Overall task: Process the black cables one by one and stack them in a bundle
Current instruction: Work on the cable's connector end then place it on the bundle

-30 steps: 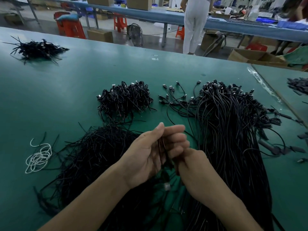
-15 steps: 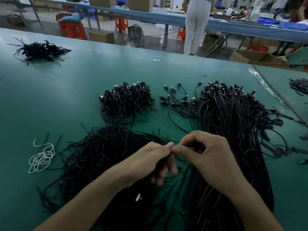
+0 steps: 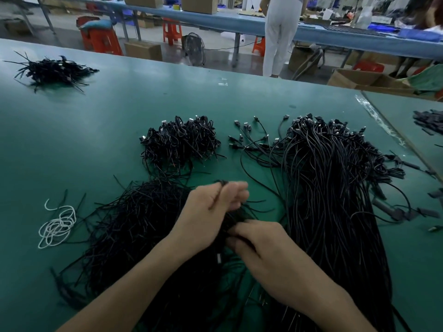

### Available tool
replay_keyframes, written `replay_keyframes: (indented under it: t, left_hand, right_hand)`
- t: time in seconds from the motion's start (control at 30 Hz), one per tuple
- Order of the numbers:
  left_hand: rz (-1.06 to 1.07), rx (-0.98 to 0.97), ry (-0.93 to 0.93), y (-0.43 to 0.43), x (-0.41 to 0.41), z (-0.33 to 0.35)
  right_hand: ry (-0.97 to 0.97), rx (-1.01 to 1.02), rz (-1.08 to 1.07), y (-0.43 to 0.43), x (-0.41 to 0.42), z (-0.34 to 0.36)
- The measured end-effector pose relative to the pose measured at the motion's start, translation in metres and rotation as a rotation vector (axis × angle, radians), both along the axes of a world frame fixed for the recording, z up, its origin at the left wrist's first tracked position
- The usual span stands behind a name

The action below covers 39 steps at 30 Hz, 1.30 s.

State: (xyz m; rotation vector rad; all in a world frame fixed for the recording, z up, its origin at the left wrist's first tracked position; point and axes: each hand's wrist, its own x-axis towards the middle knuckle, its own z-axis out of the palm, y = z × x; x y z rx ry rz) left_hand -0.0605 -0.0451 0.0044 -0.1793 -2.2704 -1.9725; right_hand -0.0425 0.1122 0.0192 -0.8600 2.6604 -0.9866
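Head view shows the left grip (image 3: pixel 213 209) pinching a black cable (image 3: pixel 224 182) near its raised end, blurred. The right grip (image 3: pixel 263 250) curls its fingers round what seem to be the same cable's gathered loops, just above the thin black strands (image 3: pixel 134 224) on the tabletop (image 3: pixel 96 121). The risk, as I judge it, is that the loops spring open if either pinch slackens. They could also snag the strands below or the loose cable heap (image 3: pixel 335 200) beside them and drag those along. Finished bundles (image 3: pixel 179 140) lie beyond.
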Motion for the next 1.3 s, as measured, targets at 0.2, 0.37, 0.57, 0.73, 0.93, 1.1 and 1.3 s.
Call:
replay_keyframes:
  t: [0.2, 0.37, 0.57, 0.73, 0.93, 1.1, 1.3]
  left_hand:
    - [-0.319, -0.098, -0.334, -0.003, 0.012, 0.003]
    - [-0.481, 0.173, -0.46, -0.011, 0.014, 0.009]
    - [-0.555, 0.21, -0.496, -0.016, 0.013, 0.006]
    - [-0.254, -0.053, -0.356, 0.001, 0.013, 0.001]
    - [-0.273, 0.374, -0.672, 0.01, 0.02, 0.004]
    - [-0.26, 0.298, -0.736, 0.012, 0.021, -0.004]
    - [-0.164, 0.186, -0.68, 0.002, 0.016, -0.018]
  right_hand:
    - [0.16, -0.197, -0.117, 0.017, -0.011, 0.014]
    - [-0.137, -0.521, -0.046, 0.016, -0.017, 0.011]
    - [-0.148, -0.408, -0.037, 0.021, -0.019, 0.008]
    - [0.008, -0.268, -0.066, 0.019, -0.015, 0.008]
    - [0.121, -0.255, -0.064, 0.008, -0.009, 0.001]
    - [0.136, -0.289, -0.092, 0.006, -0.015, -0.005]
    - [-0.114, -0.449, -0.211, 0.011, -0.03, -0.011]
